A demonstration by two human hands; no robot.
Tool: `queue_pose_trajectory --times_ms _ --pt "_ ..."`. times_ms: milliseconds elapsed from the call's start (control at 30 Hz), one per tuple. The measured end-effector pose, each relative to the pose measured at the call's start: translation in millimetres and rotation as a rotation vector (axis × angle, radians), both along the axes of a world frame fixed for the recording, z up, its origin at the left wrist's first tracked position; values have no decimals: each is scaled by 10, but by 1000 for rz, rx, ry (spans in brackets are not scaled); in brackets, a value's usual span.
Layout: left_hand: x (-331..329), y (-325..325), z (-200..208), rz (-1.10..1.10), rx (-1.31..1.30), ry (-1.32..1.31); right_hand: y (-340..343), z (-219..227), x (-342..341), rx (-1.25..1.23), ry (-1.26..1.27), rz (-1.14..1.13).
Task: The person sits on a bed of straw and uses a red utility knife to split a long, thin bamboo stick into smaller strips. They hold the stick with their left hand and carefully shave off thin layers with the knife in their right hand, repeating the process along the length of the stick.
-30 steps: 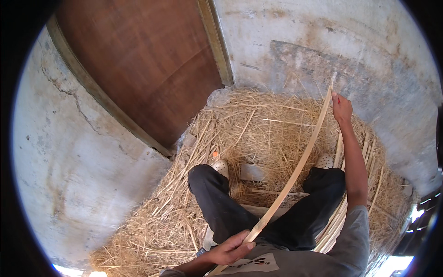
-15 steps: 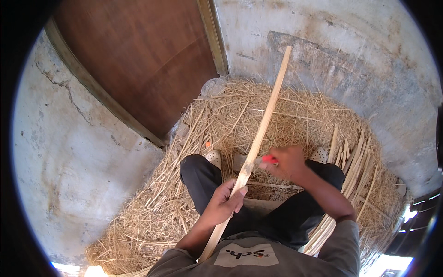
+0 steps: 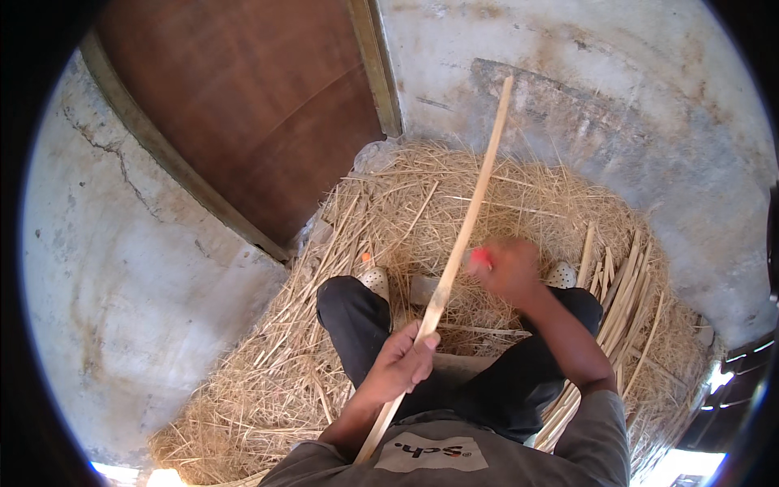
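Note:
A long pale bamboo strip (image 3: 471,211) runs slantwise from my lap up toward the far wall, with a darker node partway along it. My left hand (image 3: 402,360) is closed around its lower part, thumb across the near face. To the right of the strip, my right hand (image 3: 513,268) is smeared by motion. Its fingers are wrapped round a red-handled tool (image 3: 481,258), whose working end I cannot make out. A small gap shows between this hand and the strip.
Thin shavings (image 3: 422,174) cover the floor around my feet. Several split strips (image 3: 625,284) lie in a bundle at my right. A brown door (image 3: 243,105) stands at the far left, between plastered walls (image 3: 617,89). An orange bit (image 3: 366,257) lies by my left shoe (image 3: 375,281).
My right hand has moved slightly up and away from the strip with the red-handled tool. The strip has turned, showing a narrower face, while my left hand keeps hold.

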State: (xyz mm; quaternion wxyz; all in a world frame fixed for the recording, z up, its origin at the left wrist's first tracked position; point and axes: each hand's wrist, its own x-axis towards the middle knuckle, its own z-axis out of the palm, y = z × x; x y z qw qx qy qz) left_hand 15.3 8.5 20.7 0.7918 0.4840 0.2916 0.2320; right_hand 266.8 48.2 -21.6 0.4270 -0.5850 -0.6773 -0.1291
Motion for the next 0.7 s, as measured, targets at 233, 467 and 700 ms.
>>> queue_pose_trajectory --times_ms 233,467,700 --pt "-22 22 -64 -1 -19 7 -90 33 -25 -47 -176 79" --pt "-66 -75 -56 -60 25 -46 119 172 385 -38 -66 -120" --pt "-134 -185 -31 -115 67 37 310 176 771 -146 96 -387"
